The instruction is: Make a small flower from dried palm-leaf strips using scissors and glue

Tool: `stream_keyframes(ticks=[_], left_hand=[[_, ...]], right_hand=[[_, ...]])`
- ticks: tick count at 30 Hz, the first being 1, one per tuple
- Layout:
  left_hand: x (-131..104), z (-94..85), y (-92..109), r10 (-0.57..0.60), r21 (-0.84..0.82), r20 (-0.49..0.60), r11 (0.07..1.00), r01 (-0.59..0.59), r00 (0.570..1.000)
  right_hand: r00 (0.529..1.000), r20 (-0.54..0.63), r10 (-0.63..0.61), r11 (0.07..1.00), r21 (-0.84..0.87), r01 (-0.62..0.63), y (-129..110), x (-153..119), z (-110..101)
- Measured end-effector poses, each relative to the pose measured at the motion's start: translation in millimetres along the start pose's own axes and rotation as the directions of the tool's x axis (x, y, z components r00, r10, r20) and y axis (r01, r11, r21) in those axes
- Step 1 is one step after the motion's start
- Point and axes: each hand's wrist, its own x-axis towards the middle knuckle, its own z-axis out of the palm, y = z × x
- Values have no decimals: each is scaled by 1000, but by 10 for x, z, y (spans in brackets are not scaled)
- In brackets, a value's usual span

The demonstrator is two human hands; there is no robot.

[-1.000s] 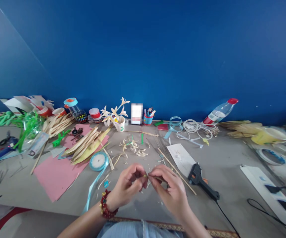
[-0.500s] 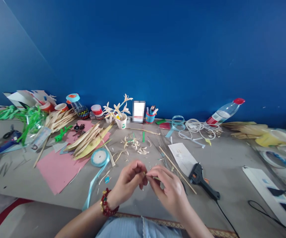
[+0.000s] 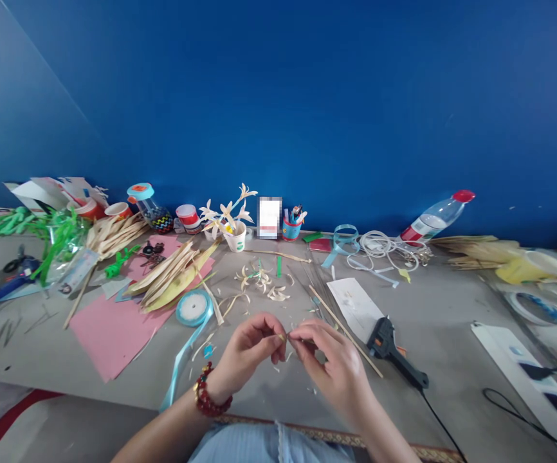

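My left hand and my right hand meet fingertip to fingertip over the near middle of the table. Both are closed in a pinch; whatever sits between the fingers is too small and too covered to name. Beyond them lie pale curled petal-like pieces and scraps. A roll of light blue ribbon rests left of my left hand, its tail trailing toward the table edge. To the right of my right hand are a thin stick and a black glue gun.
Dried husks lie on pink paper at left. A paper cup of pale flowers stands at the back, near a pen holder. A tilted bottle, white cord and power strip are at right.
My hands stay pinched together at nearly the same spot, with only a slight shift of the fingers. Nothing on the table has visibly moved.
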Motion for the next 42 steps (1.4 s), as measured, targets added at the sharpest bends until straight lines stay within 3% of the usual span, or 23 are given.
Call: stream_keyframes(ticks=[3,14,18,24,27,30,32,34,36,42], left_hand=[[2,-16,3,-29,-42,54,999,31,998],[20,46,86,-74,-61,49,995,77,996],[23,25,69,-101,-22,62,995,102,993],[19,58,21,-60,98,-73,993,67,996],[15,76,12,-39,135,-100,990,52,994],[13,79,-7,-30,123,-105,992,43,994],[14,81,-18,-31,117,-104,992,44,994],[17,86,-19,-39,104,-101,993,50,994],[18,91,-6,-56,83,-88,995,63,995],[9,87,19,-85,57,-69,994,89,994]], right_hand=[[999,-20,-33,999,-9,33,11,0,9],[984,-66,-167,983,-86,162,30,-6,-25],[993,-69,-96,992,-83,91,60,-12,-38],[990,-132,59,997,-43,-66,110,-13,13],[976,-217,-5,993,-116,-20,128,-48,30],[938,-291,-188,971,-197,134,124,-97,15],[923,-222,-315,940,-208,271,109,-111,-1],[925,-125,-359,921,-206,330,92,-102,-6],[941,-86,-326,927,-222,301,82,-81,5],[956,-126,-264,947,-221,232,74,-55,58]])
